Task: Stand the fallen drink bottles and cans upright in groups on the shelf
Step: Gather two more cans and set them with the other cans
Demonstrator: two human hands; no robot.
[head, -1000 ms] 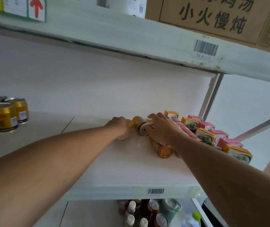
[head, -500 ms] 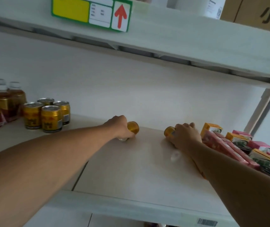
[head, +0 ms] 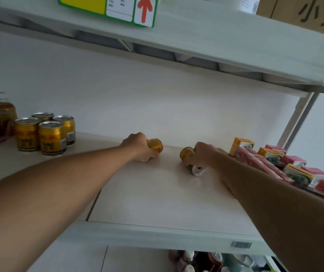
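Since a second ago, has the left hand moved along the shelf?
Yes. The left hand, gripping a gold can, has shifted left, closer to the upright gold cans.

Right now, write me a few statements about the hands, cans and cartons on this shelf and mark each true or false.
1. Each hand, left hand and right hand, has a grip on a gold can. True.
2. Four gold cans stand upright at the shelf's left. True.
3. The can in the right hand stands upright. False: it lies on its side, silver end towards the camera.
4. The drink cartons are left of the upright cans. False: they are at the far right.
5. The price tag's arrow points down. False: up.
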